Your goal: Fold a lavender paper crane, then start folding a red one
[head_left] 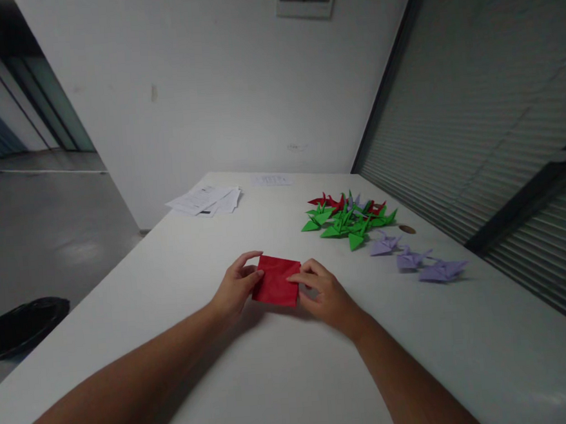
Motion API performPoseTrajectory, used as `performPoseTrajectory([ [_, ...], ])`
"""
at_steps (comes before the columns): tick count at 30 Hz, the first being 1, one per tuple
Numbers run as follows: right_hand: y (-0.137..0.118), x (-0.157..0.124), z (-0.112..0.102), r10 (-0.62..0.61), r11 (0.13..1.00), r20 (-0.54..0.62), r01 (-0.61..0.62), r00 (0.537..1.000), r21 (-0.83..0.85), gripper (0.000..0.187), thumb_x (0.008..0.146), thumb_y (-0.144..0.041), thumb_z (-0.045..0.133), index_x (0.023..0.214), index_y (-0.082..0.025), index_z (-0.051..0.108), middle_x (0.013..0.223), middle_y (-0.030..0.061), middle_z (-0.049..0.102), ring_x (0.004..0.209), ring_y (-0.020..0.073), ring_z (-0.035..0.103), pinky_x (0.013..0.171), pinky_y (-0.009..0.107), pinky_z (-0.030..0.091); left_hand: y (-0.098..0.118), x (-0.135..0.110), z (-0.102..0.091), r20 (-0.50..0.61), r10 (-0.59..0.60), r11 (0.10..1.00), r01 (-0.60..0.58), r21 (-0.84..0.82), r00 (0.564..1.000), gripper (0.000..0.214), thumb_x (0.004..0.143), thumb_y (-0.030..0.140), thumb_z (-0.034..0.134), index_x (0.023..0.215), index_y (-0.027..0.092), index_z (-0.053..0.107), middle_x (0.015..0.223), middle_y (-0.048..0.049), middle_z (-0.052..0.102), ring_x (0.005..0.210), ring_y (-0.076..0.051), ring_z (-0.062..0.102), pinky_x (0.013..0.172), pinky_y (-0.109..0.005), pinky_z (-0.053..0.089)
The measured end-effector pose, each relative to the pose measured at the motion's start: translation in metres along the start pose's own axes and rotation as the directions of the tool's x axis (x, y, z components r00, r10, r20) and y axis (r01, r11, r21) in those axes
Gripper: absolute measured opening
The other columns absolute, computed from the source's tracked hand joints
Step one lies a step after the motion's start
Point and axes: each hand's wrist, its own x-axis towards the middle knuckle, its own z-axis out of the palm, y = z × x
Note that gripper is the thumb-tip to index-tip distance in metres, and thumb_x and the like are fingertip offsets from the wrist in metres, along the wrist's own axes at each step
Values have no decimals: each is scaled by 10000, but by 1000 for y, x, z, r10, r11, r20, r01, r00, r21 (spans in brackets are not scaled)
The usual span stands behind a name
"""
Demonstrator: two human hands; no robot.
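Note:
A folded red sheet of paper (pixel 276 280) lies on the white table (pixel 275 380) in front of me. My left hand (pixel 235 288) grips its left edge, thumb and fingers curled round it. My right hand (pixel 325 293) presses on its right edge with the fingertips, fingers bent. Both forearms reach in from the bottom of the view.
A heap of folded green and red paper cranes (pixel 348 217) lies at the far right, with three purple ones (pixel 412 258) in a row nearer. White printed sheets (pixel 207 200) sit at the far left corner. A small brown disc (pixel 407 229) lies by the cranes. A black bin (pixel 22 324) stands on the floor left.

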Motion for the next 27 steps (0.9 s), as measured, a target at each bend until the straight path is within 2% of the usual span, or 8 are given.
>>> performPoseTrajectory([
  [4,2,2,-5,58,997,-112,-51,992,62,358,791,-36,529,1041,-220,708,922,39,540,821,178,536,721,310,461,1,0,-2,19,-2,997,1,77,1000,570,723,327,801,1249,192,629,811,-26,697,649,-136,611,580,-237,452],
  [8,10,3,-4,227,968,-177,-201,958,152,205,884,-216,583,1071,-205,667,1010,65,632,904,201,591,783,336,475,-1,0,-4,95,7,984,-24,178,995,627,759,314,777,1345,201,583,787,-6,672,617,-110,573,552,-214,413],
  [10,12,3,-1,359,916,-119,-325,926,234,254,882,-305,629,1113,-197,643,1081,89,671,976,221,624,816,351,491,-2,-1,-4,141,7,978,-36,207,990,711,760,297,784,1415,221,517,820,-11,679,626,-109,578,559,-216,422],
  [12,11,3,3,454,837,14,-432,891,337,297,858,-339,667,1113,-189,639,1089,100,700,1017,236,649,848,364,505,-3,-3,-3,177,-4,977,-34,208,984,755,747,284,800,1431,226,484,856,-23,687,655,-119,602,586,-230,451],
  [15,4,2,8,468,709,253,-531,847,465,285,816,-312,713,1066,-183,672,1060,92,735,994,235,682,875,366,515,-1,-6,0,210,-17,982,-22,186,978,728,732,278,818,1380,216,493,880,-33,690,703,-141,635,628,-257,491],
  [17,-1,2,11,453,658,328,-559,829,505,276,805,-285,728,1058,-181,693,1068,84,746,981,230,691,873,355,513,1,-7,3,226,-14,985,-25,173,974,700,727,277,822,1343,211,497,889,-40,696,722,-152,646,646,-271,506],
  [21,-3,1,17,481,593,347,-590,805,547,252,777,-252,732,1012,-162,724,986,72,764,874,220,703,776,332,519,3,-7,5,214,-9,989,-23,149,977,693,706,247,835,1312,209,501,896,-40,697,730,-151,649,648,-266,504],
  [27,1,1,22,578,502,249,-580,777,642,331,706,-258,782,1017,-150,743,970,79,783,826,210,713,770,340,532,-3,-3,2,152,-22,994,5,107,988,703,687,222,845,1301,213,504,840,2,664,688,-129,628,622,-247,498],
])
